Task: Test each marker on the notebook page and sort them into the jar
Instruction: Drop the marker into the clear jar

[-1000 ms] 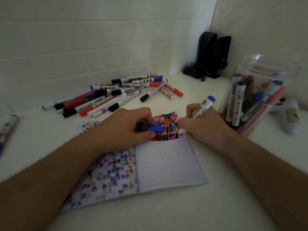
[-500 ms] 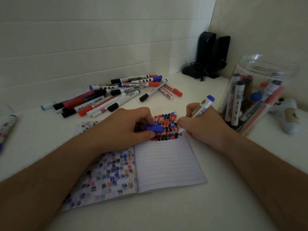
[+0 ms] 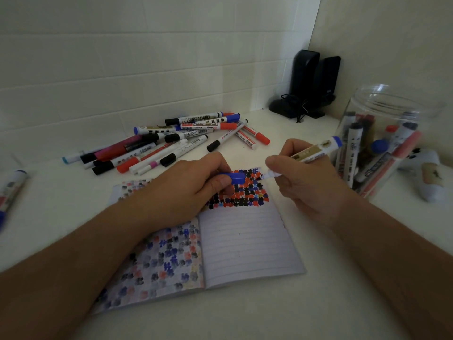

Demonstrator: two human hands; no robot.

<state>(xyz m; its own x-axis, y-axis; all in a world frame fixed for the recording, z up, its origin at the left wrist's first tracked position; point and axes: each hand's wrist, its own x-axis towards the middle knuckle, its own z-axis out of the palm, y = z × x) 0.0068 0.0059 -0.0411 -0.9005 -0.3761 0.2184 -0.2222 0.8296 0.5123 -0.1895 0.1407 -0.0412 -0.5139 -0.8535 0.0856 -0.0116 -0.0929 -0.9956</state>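
An open lined notebook point(image 3: 247, 244) lies on the white counter, its right page covered at the top with red, black and blue marks. My left hand point(image 3: 186, 190) rests on the notebook and pinches a blue marker cap point(image 3: 235, 178). My right hand point(image 3: 306, 187) grips a blue-ended marker point(image 3: 316, 151) with a gold label, its tip lifted just off the page's top right corner and pointing at the cap. A clear plastic jar point(image 3: 382, 133) stands at the right with several markers in it. A pile of markers point(image 3: 171, 141) lies behind the notebook.
Two black speakers point(image 3: 311, 84) with a cable stand in the back corner. A white game controller point(image 3: 429, 177) lies right of the jar. Another marker point(image 3: 11, 190) lies at the far left edge. Tiled walls close the counter behind and at the right.
My right hand has lifted the marker's tip off the page and turned it toward the cap. The left hand has raised the cap slightly toward the tip.
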